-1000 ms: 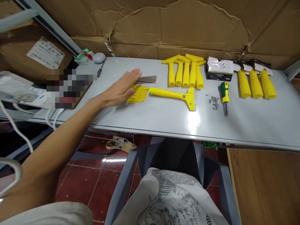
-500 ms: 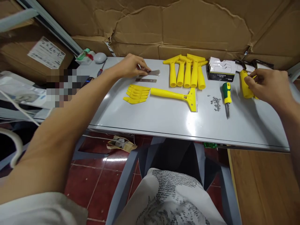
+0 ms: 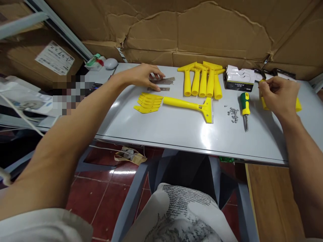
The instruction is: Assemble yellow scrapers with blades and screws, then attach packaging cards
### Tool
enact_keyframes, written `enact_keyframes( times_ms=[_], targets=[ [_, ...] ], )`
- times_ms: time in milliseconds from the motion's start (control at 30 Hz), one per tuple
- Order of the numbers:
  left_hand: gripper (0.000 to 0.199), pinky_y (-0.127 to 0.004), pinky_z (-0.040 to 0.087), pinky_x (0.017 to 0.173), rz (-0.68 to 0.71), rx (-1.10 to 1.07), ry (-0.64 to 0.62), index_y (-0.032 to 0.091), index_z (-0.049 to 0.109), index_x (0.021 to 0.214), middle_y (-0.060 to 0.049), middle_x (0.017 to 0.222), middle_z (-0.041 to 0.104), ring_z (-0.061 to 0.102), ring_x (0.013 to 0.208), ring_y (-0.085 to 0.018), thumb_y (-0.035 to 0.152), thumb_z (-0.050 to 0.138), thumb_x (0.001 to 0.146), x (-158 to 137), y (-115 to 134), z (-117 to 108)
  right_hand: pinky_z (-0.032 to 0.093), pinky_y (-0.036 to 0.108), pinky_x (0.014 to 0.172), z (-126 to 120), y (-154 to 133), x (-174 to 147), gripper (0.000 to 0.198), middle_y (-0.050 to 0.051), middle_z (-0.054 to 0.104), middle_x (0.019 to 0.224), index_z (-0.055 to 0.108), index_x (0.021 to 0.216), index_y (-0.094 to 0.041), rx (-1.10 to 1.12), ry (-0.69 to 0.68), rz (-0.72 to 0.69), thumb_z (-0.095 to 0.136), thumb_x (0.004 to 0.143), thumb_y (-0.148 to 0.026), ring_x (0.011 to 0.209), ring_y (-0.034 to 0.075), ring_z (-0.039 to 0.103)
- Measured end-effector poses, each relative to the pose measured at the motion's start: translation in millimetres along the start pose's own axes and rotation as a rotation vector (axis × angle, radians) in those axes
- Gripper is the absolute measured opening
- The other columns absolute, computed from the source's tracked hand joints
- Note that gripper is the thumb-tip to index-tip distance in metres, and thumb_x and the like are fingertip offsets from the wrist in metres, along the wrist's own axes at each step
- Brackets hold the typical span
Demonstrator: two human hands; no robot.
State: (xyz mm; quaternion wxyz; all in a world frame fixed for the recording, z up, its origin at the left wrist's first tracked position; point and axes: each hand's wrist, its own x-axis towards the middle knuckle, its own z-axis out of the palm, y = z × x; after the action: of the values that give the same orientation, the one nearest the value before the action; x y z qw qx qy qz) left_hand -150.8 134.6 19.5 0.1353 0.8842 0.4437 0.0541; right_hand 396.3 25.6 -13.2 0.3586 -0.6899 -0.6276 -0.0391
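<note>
My left hand [image 3: 147, 75] is over thin metal scraper blades [image 3: 165, 81] at the back of the table, its fingers apart and its thumb at the end of a lower blade [image 3: 165, 89]. At the right, my right hand [image 3: 281, 92] has its fingers curled in above yellow plastic pieces [image 3: 298, 104], which it partly covers. What lies between those fingertips is hidden. A yellow scraper [image 3: 185, 103] with a blade on its head lies mid-table, beside stacked flat yellow plates [image 3: 148, 102].
Several yellow scraper handles [image 3: 202, 84] stand in a row at the back, beside small boxes [image 3: 239, 79]. A green and yellow screwdriver [image 3: 244, 106] lies right of loose screws [image 3: 233, 115]. Cardboard [image 3: 222, 33] walls the back; a white rounded object [image 3: 110, 63] sits back left.
My left hand's fingers have spread, with the thumb now down at the lower blade. My right hand has shifted left and curled over the yellow pieces. The view has tilted slightly.
</note>
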Motion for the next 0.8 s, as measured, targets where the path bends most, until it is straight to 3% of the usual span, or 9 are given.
enact_keyframes(
  times_ms=[100, 267, 367, 467, 567, 633, 700, 767, 800],
  targets=[
    [0.133, -0.043, 0.062, 0.103, -0.003, -0.01, 0.021, 0.019, 0.078, 0.14, -0.01, 0.139, 0.081, 0.07, 0.106, -0.019, 0.121, 0.055, 0.058, 9, -2, 3, 0.037, 0.03, 0.064, -2, 2, -1, 0.013, 0.002, 0.064, 0.067, 0.072, 0.083, -0.018, 0.023, 0.036, -0.005, 0.068, 0.093, -0.025, 0.057, 0.011, 0.049],
    [0.119, -0.046, 0.061, 0.105, -0.026, -0.091, 0.036, 0.024, 0.081, 0.131, -0.006, 0.133, 0.085, 0.07, 0.102, -0.018, 0.117, 0.062, 0.058, 28, -12, 4, 0.037, 0.029, 0.063, -7, 5, -8, 0.012, 0.0, 0.063, 0.064, 0.07, 0.081, -0.018, 0.035, 0.006, -0.022, 0.069, 0.091, -0.024, 0.056, 0.01, 0.049],
    [0.119, -0.046, 0.06, 0.107, -0.06, -0.086, 0.041, 0.026, 0.082, 0.131, -0.004, 0.136, 0.084, 0.068, 0.105, -0.019, 0.117, 0.06, 0.058, 32, -9, -1, 0.035, 0.029, 0.062, -12, 6, -13, 0.018, 0.0, 0.061, 0.062, 0.069, 0.079, -0.018, 0.022, 0.003, -0.024, 0.07, 0.091, -0.031, 0.056, 0.01, 0.047],
    [0.116, -0.051, 0.053, 0.124, -0.054, -0.079, 0.088, 0.029, 0.078, 0.14, -0.001, 0.153, 0.076, 0.064, 0.126, -0.021, 0.115, 0.062, 0.064, 10, 6, -11, 0.037, 0.03, 0.061, -15, 7, -15, 0.024, 0.001, 0.061, 0.062, 0.067, 0.079, -0.019, 0.026, 0.012, -0.018, 0.068, 0.091, -0.039, 0.055, 0.012, 0.049],
    [0.103, -0.054, 0.052, 0.129, 0.097, -0.082, 0.047, 0.033, 0.078, 0.144, -0.003, 0.155, 0.074, 0.069, 0.136, -0.027, 0.108, 0.068, 0.075, -39, 19, -12, 0.04, 0.031, 0.061, -16, 8, -16, 0.023, 0.003, 0.066, 0.067, 0.069, 0.082, -0.02, 0.057, 0.018, -0.02, 0.066, 0.09, -0.041, 0.057, 0.014, 0.054],
    [0.093, -0.056, 0.045, 0.138, 0.172, -0.043, 0.018, 0.046, 0.067, 0.159, 0.002, 0.168, 0.065, 0.062, 0.153, -0.032, 0.101, 0.068, 0.084, -78, 20, -2, 0.04, 0.032, 0.062, -16, 8, -16, 0.021, 0.004, 0.066, 0.067, 0.069, 0.082, -0.02, 0.075, 0.035, -0.037, 0.066, 0.09, -0.039, 0.057, 0.014, 0.054],
    [0.088, -0.055, 0.034, 0.146, 0.183, -0.024, 0.011, 0.061, 0.038, 0.173, 0.011, 0.188, 0.037, 0.044, 0.171, -0.032, 0.089, 0.067, 0.095, -110, 15, 17, 0.038, 0.032, 0.061, -15, 5, -17, 0.02, 0.002, 0.06, 0.063, 0.068, 0.08, -0.02, 0.073, 0.052, -0.061, 0.065, 0.09, -0.037, 0.055, 0.013, 0.048],
    [0.089, -0.055, 0.018, 0.151, 0.172, -0.021, -0.01, 0.063, 0.009, 0.179, 0.015, 0.194, 0.011, 0.021, 0.182, -0.03, 0.077, 0.057, 0.106, -128, 9, 39, 0.038, 0.032, 0.062, -15, -1, -19, 0.02, 0.001, 0.057, 0.062, 0.069, 0.084, -0.021, 0.025, 0.013, -0.086, 0.064, 0.094, -0.038, 0.054, 0.013, 0.045],
    [0.084, -0.055, 0.012, 0.152, 0.142, 0.002, -0.024, 0.06, 0.002, 0.18, 0.014, 0.194, 0.005, 0.014, 0.183, -0.029, 0.074, 0.047, 0.111, -131, 7, 49, 0.039, 0.033, 0.064, -15, -4, -20, 0.021, 0.001, 0.058, 0.062, 0.071, 0.09, -0.021, -0.011, -0.035, -0.1, 0.063, 0.097, -0.04, 0.055, 0.013, 0.047]
  ],
)
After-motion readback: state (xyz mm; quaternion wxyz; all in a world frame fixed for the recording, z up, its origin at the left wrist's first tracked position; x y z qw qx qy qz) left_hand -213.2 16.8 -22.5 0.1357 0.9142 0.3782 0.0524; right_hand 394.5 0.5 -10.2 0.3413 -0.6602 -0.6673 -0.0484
